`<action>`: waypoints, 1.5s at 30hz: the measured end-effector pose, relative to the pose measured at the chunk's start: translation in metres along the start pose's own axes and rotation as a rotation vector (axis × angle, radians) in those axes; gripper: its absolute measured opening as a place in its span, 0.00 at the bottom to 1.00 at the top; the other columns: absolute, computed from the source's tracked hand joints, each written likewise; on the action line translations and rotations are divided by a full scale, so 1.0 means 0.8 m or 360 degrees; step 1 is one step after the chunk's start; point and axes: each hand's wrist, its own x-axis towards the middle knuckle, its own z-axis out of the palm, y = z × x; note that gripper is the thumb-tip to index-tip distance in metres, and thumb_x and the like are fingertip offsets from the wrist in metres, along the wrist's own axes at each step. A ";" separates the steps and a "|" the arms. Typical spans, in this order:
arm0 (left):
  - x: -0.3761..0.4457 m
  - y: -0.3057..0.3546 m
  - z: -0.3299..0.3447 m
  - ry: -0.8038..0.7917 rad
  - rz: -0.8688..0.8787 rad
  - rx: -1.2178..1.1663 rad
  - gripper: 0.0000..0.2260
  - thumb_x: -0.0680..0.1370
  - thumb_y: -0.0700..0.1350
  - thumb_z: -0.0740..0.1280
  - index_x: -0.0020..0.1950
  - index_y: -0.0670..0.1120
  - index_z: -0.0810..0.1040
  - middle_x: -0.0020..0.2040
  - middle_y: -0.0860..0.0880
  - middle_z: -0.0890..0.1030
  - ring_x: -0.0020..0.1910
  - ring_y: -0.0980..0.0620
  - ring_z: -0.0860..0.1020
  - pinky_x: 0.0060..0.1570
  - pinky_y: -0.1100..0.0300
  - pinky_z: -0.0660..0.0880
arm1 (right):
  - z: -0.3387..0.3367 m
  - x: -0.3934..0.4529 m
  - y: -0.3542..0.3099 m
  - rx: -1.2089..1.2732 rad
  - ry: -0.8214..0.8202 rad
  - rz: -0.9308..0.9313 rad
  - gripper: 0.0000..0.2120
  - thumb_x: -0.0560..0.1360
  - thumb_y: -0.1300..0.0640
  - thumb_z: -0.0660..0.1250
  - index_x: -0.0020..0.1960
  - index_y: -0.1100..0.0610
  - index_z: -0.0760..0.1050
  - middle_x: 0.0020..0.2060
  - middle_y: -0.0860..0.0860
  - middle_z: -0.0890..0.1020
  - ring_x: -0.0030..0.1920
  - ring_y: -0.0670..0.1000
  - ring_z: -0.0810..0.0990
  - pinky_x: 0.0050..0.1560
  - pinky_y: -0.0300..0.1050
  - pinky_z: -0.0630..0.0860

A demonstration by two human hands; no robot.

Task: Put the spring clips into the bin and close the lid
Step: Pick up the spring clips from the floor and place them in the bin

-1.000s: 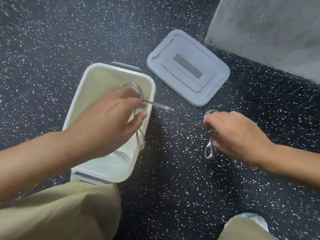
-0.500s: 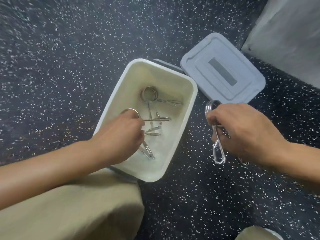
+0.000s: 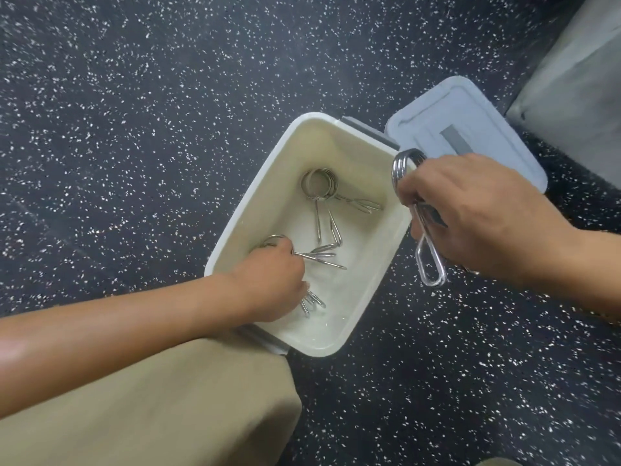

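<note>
left hand (image 3: 268, 290): a second ago held above the cream rectangular plastic bin (image 3: 366, 311); now reaches inside, low against its floor
silver wire spring clip in left hand (image 3: 322, 258): was carried over the bin's rim, one leg poking past it; now down inside among the other clips
right hand (image 3: 477, 220): was low over the speckled floor, well right of the bin; now raised, just beside the bin's right rim
coiled steel clip in right hand (image 3: 430, 264): lifted with that hand, its loop hanging just outside the rim

Soft even overhead light, faint shadows, mild glare on metal, slight blur, wide-angle bending at edges
</note>
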 end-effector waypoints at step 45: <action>-0.046 -0.037 -0.058 0.0533 0.0135 -0.0245 0.18 0.81 0.61 0.53 0.56 0.52 0.75 0.50 0.53 0.81 0.48 0.45 0.81 0.46 0.49 0.79 | 0.070 0.092 0.027 -0.0195 0.0009 0.0110 0.06 0.69 0.69 0.64 0.43 0.61 0.76 0.37 0.56 0.79 0.36 0.60 0.76 0.28 0.51 0.71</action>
